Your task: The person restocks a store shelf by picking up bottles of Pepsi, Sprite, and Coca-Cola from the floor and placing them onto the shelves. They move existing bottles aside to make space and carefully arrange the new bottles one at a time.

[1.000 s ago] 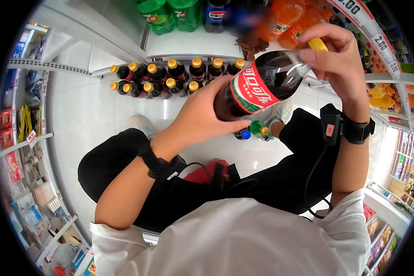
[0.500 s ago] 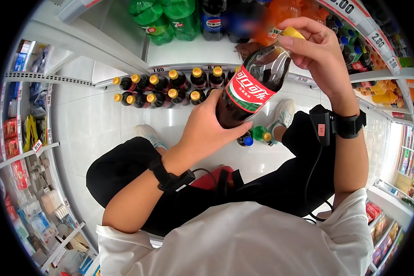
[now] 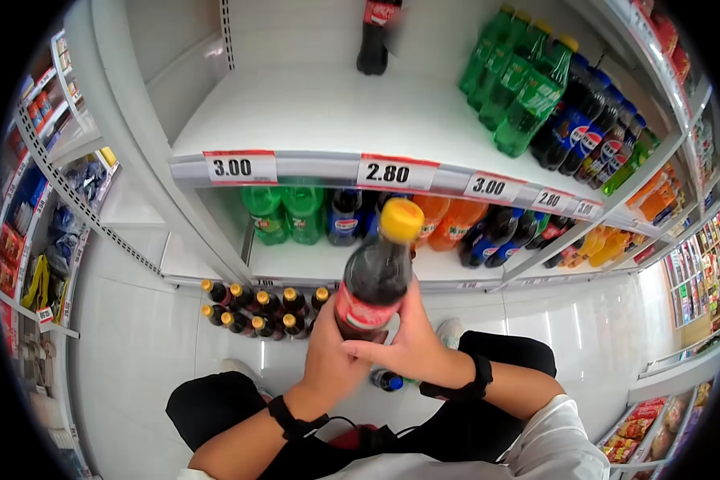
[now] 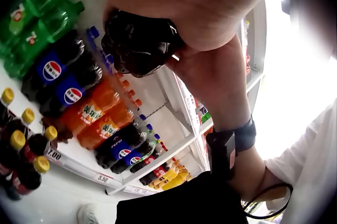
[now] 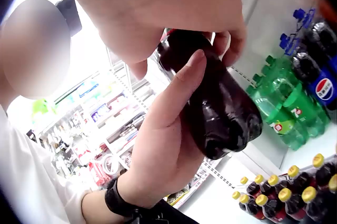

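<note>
A cola bottle (image 3: 374, 276) with a yellow cap and red label stands nearly upright in front of me, held in both hands. My left hand (image 3: 333, 357) grips its lower part from the left, and my right hand (image 3: 421, 340) wraps the other side, thumb across the front. From the right wrist, the dark ribbed base of the bottle (image 5: 224, 121) sticks out below, with the left thumb (image 5: 184, 79) lying along its side. The left wrist view also shows the bottle's base (image 4: 139, 42) under the fingers.
Ahead is a shelf (image 3: 296, 104) with a single cola bottle (image 3: 374, 40) at the back and green soda bottles (image 3: 520, 88) to its right. Larger bottles fill the shelf below. Yellow-capped cola bottles (image 3: 268, 304) stand in rows on the floor; a blue-capped bottle (image 3: 388, 380) is near my feet.
The bottle has swung from a slant to nearly upright. My right hand has left the yellow cap and moved down onto the bottle's body. The head view has tilted up, showing the upper shelf.
</note>
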`<state>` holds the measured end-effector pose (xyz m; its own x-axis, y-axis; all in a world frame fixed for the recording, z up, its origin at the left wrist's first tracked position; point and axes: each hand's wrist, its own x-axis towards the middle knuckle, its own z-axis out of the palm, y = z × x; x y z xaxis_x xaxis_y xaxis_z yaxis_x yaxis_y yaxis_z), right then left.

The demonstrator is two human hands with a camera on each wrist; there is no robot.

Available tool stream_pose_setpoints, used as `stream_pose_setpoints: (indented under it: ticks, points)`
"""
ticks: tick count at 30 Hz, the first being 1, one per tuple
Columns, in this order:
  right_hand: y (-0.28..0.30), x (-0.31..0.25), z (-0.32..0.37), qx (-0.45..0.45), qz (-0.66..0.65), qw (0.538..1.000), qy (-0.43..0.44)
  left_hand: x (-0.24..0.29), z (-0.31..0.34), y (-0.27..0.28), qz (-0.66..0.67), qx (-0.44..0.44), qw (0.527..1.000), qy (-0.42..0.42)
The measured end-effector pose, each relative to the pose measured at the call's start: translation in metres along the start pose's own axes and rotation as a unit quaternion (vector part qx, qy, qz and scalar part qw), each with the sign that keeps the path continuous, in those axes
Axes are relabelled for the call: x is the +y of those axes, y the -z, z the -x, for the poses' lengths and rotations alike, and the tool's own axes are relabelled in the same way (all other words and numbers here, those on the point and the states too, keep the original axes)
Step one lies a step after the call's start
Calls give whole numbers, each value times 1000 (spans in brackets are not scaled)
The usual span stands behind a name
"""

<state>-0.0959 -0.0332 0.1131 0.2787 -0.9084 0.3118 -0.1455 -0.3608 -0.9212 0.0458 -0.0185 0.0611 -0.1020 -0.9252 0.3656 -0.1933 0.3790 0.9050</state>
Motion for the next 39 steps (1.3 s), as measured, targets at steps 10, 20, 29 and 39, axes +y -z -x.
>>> stream_pose_setpoints:
  ticks: [10, 20, 29, 39]
  points:
    - [58, -154, -101, 97, 28, 992, 77, 42, -19, 48, -73, 16, 973, -220]
    - [132, -142, -240, 118, 288, 949, 52, 18, -31, 46, -81, 25, 980, -179]
    - [184, -79, -314, 187, 302, 934, 43, 4, -44, 46, -62, 24, 991, -115]
    - [216, -21, -370, 271, 250, 929, 37, -9, -53, 40, -76, 14, 993, -88]
